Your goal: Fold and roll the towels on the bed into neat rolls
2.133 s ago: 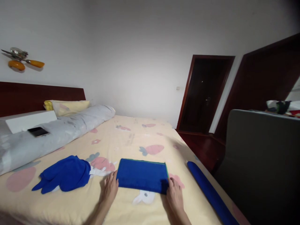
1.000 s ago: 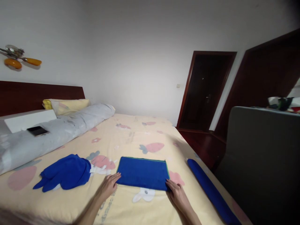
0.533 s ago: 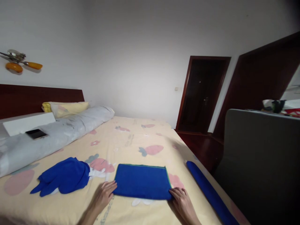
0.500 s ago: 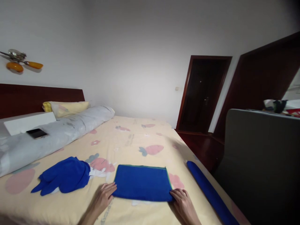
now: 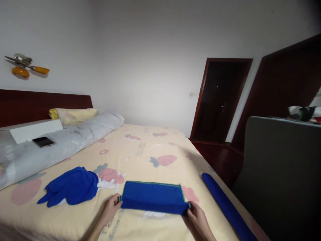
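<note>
Pinching rectangular, green-edged blue cloth in left hand and right hand; seemingly part-rolled: turned over near, flat far.

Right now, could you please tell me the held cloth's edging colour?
The edging on the blue cloth is green, showing best in the head view.

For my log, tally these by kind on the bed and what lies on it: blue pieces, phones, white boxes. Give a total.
Blue pieces: 3 (crumpled cloth, held cloth between left hand and right hand, long strip)
Phones: 1 (dark phone)
White boxes: 1 (white box)
Total: 5
</note>
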Tool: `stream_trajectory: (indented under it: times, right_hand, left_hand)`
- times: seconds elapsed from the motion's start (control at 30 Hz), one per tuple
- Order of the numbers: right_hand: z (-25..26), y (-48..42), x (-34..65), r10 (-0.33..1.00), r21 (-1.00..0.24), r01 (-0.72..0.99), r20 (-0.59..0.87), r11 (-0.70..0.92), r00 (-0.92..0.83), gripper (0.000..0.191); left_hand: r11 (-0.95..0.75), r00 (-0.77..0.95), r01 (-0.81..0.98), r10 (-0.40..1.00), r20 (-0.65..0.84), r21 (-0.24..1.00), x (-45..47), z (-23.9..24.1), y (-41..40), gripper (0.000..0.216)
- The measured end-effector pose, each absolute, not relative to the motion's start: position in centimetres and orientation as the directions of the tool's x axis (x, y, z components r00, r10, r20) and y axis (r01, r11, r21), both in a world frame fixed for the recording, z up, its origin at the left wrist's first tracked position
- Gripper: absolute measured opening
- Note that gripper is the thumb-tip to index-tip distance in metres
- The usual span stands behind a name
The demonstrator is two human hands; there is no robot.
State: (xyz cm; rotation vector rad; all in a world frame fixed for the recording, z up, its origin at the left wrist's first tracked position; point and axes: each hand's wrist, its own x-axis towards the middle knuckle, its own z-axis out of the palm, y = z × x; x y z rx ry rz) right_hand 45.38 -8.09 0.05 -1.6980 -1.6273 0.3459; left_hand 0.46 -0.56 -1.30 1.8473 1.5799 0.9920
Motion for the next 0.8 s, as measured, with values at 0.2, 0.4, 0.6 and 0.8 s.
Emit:
stream_trajectory:
  times: [0.2,0.4,0.6,0.8]
  right_hand:
    - [-1.9,-6.8,45.6,0.902,-0.537,0.841,0.332,-0.062,0.278,0.031]
    - [-1.5,-7.0,42.5,0.807,-0.335,0.942,0.560,0.015,0.186,0.044]
    - [-1.3,-6.8,34.1,0.838,-0.278,0.854,0.469,0.439,-0.278,0.057]
    - [-2.3,-7.0,34.1,0.876,-0.272,0.866,0.373,0.419,-0.307,0.055]
  left_hand:
    - [-0.038,-0.080,0.910,0.961,0.263,0.412,2.2,-1.9,0.1,0.026]
    - [-0.221,0.095,0.944,0.892,0.442,0.244,5.8,-2.3,-1.2,0.056]
    - [-0.638,0.547,0.752,0.745,0.382,0.168,13.7,-2.5,-3.4,0.080]
    - [-0.567,0.515,0.810,0.811,0.278,0.152,12.6,-2.7,-3.4,0.065]
